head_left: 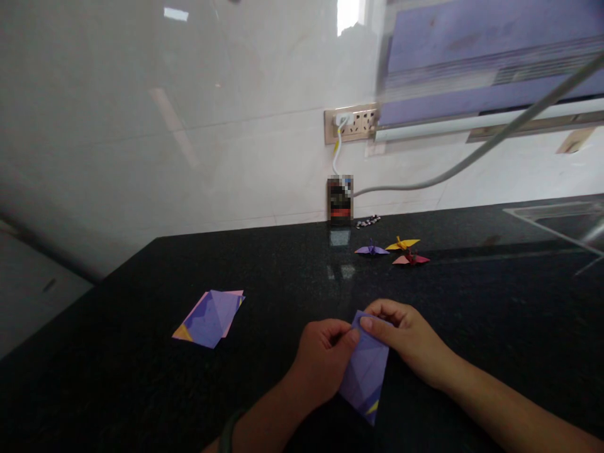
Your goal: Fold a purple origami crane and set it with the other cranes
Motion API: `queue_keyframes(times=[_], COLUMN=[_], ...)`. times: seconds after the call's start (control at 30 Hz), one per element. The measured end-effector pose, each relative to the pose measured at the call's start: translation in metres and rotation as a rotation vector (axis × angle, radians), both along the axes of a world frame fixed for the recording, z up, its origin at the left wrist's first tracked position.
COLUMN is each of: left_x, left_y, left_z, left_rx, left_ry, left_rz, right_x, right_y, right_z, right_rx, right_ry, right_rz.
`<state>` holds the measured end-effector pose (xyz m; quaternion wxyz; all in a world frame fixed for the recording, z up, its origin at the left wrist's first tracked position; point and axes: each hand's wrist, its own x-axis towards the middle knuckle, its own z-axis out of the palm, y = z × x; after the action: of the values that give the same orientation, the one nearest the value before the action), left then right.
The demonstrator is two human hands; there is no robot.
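Black speckled countertop (283, 270) meets a pale wall (236, 157) as a person bends both bare hands to a creased purple origami paper (363, 371), front and right of centre. Left hand (325, 358) pinches its upper left edge between thumb and curled forefinger; right hand (410, 340) grips near the top corner, thumb on the face, fingers tucked behind. The lower point, marked with a yellow patch, angles toward the camera; whether it touches the counter cannot be told.

The grips sit close together at one end, leaving the lower half unsupported. Should the two thumbs press unevenly, the layers could shear and a crease land off its line; a tug between them could tear the narrow corner. Dim light likely makes faint fold lines easy to misread.

Off to the left, well apart, lies a small stack of folded papers (212, 321), its edges out of true; a stray sweep of the left forearm could scatter it across the glossy stone. Beyond the right hand, near the wall, a purple paper crane (372, 250), a yellow paper crane (403, 244) and a red-and-pink paper crane (411, 259) rest in a loose cluster, light enough that a careless forward reach or a draught might topple them or bend a wing.
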<state>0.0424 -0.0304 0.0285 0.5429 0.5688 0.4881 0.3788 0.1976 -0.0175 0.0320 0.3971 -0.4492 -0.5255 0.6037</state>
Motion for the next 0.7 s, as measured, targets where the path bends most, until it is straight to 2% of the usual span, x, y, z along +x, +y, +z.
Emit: queue_keyframes(times=[0.13,0.37,0.53,0.7], left_x=[0.002,0.003,0.004,0.002], left_y=[-0.001,-0.001,-0.001,0.002], left_z=[0.001,-0.004,0.0,-0.002], left_rx=[0.012,0.008,0.031,0.04], left_ry=[0.042,-0.008,-0.021,0.014], left_rz=[-0.005,0.008,0.01,0.017], right_x=[0.0,0.009,0.014,0.019], right_y=[-0.003,0.002,0.006,0.011], right_z=[-0.002,-0.003,-0.003,-0.002], right_rx=[0.009,0.14,0.16,0.166], right_ry=[-0.015,-0.088,-0.036,-0.029], right_rz=[-0.081,-0.262,-0.369,-0.391])
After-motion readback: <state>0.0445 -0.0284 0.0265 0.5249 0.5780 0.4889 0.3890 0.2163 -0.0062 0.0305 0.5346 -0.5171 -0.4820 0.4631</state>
